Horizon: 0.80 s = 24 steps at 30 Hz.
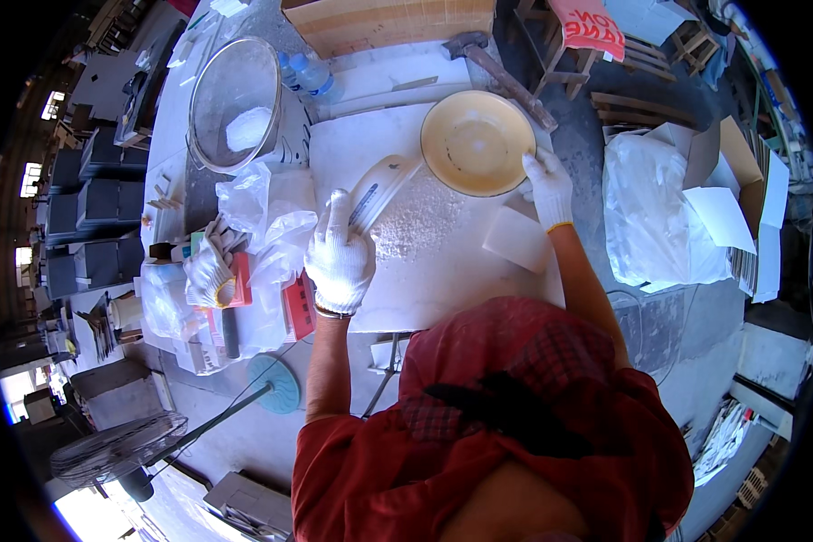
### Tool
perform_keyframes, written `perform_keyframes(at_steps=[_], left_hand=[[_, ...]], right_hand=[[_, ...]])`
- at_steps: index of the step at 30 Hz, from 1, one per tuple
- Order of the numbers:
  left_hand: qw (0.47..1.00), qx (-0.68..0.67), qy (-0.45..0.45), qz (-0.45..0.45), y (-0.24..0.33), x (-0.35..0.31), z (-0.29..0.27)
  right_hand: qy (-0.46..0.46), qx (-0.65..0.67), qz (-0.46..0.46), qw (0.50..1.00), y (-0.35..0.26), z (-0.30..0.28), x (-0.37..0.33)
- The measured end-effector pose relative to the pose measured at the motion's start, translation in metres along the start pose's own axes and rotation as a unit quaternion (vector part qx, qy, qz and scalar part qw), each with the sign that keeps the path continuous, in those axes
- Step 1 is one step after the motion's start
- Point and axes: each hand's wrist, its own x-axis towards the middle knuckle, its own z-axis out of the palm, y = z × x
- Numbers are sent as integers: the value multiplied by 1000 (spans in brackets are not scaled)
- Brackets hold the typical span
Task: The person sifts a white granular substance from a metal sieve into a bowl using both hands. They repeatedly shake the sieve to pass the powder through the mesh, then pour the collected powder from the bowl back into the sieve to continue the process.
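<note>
My left hand (339, 257) grips a scoop (377, 194), its long axis pointing far-right toward the bowl (477, 142). My right hand (547, 185) holds the bowl's near-right rim, granules (415, 226) between.

Cream bowl (477, 142) upright; white scoop (379, 191) tilted beside.

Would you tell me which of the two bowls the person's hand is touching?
The cream-yellow bowl, held at its rim by the right hand; the metal bowl sits untouched.
</note>
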Motion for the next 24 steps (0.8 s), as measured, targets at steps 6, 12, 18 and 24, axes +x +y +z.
perform_keyframes(at_steps=[6,12,18,24], left_hand=[[998,-31,62,10,-14,-1,5],[993,-50,102,-2,-20,18,8],[996,-39,81,-4,-26,31,9],[993,-43,58,-97,-32,41,18]], right_hand=[[5,-1,13,1000,-6,2,-4],[-2,-5,-2,1000,-4,-1,-3],[9,-11,7,1000,1,-2,-2],[13,-7,62,998,-3,0,10]])
